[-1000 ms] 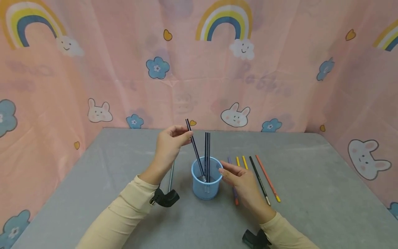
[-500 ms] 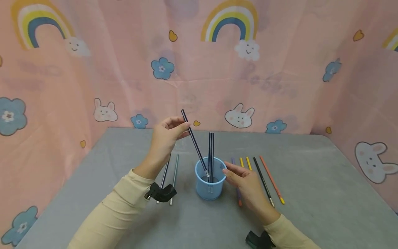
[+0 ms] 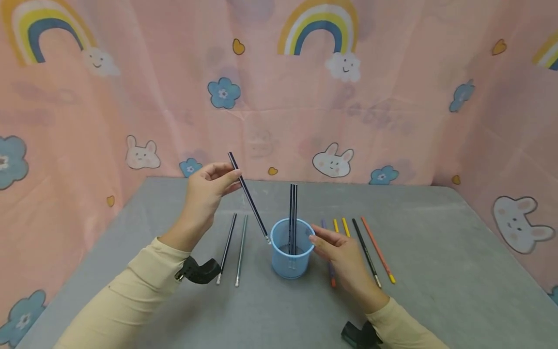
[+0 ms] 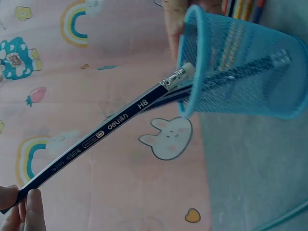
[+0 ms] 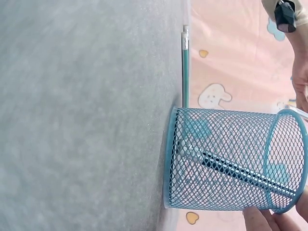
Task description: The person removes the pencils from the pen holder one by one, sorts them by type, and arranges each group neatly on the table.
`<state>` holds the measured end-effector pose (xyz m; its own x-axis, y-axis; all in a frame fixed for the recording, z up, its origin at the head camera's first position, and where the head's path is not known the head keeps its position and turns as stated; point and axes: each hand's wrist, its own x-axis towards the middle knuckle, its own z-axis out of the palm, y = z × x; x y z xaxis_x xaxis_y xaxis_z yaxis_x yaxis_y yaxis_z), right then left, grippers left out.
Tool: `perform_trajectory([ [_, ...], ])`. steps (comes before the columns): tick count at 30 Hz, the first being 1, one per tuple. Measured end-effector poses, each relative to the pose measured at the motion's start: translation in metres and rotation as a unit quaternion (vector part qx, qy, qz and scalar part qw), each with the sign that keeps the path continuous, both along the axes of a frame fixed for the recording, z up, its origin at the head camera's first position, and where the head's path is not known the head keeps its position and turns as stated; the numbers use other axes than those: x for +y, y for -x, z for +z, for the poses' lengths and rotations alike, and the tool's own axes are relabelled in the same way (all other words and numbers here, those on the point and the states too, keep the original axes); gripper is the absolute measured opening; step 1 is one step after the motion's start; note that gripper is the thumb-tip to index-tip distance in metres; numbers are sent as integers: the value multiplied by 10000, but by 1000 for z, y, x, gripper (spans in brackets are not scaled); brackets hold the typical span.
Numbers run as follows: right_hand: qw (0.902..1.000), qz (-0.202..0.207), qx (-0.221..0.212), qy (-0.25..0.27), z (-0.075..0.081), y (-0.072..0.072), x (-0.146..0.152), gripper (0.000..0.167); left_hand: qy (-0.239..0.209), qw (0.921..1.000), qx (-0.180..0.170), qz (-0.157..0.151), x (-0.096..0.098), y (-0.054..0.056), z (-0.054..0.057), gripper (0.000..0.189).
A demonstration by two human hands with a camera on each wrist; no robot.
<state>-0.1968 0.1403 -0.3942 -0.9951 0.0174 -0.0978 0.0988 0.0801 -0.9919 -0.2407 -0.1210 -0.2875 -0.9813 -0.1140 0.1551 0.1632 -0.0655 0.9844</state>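
My left hand (image 3: 205, 191) pinches a dark blue HB pencil (image 3: 248, 196) near its upper end. The pencil slants down to the right, and its white eraser (image 4: 187, 70) is just by the left rim of a light blue mesh pen cup (image 3: 291, 266). Inside the cup, dark pencils (image 3: 291, 208) stand close together; their exact number is unclear. My right hand (image 3: 342, 254) holds the cup's right rim between thumb and fingers. Left of the cup, a dark pencil (image 3: 227, 247) and a green pencil (image 3: 241, 249) lie side by side on the table.
Right of the cup lie an orange pencil (image 3: 378, 249), a black one (image 3: 366, 252), yellow ones (image 3: 344, 227) and a purple-and-orange one (image 3: 333, 276), some partly behind my right hand. The grey table (image 3: 436, 291) meets a pink patterned cloth (image 3: 392, 121) at the back.
My left hand has moved left and up, drawing the pencil's eraser end from inside the cup to outside its left rim. My right hand keeps its hold on the cup.
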Motion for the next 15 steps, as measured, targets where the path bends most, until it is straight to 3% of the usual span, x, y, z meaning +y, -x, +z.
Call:
perform_trajectory([
  [8,9999,93,40,92,1,0,2,41,286,9996,-49,16,-12,0,-6,24],
  [15,9999,77,36,111,-1,0,1,40,442,9977,-517,-20,-18,0,-18,33],
])
